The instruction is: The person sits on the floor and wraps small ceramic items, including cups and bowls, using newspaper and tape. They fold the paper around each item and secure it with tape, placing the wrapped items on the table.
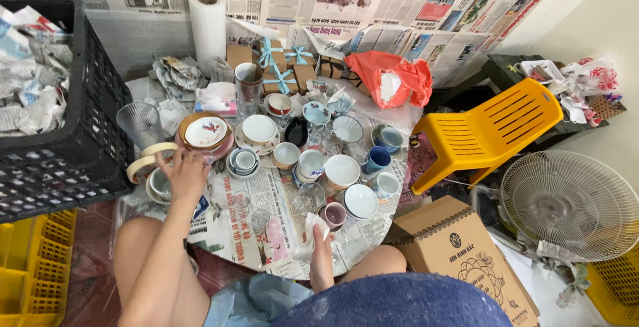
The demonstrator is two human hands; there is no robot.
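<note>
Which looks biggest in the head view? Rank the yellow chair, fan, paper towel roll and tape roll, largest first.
1. Yellow chair and fan: alike; the fan is cut off at the edge, so unranked.
2. Paper towel roll.
3. Tape roll, beside the left hand.

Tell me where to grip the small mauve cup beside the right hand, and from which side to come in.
Take the small mauve cup by its rim, pinching across the open mouth from above. It stands upright with its mouth up, and I can't make out a handle. Come from the near side, where the right hand already rests on the white paper; a white bowl and a clear glass crowd its far sides.
</note>
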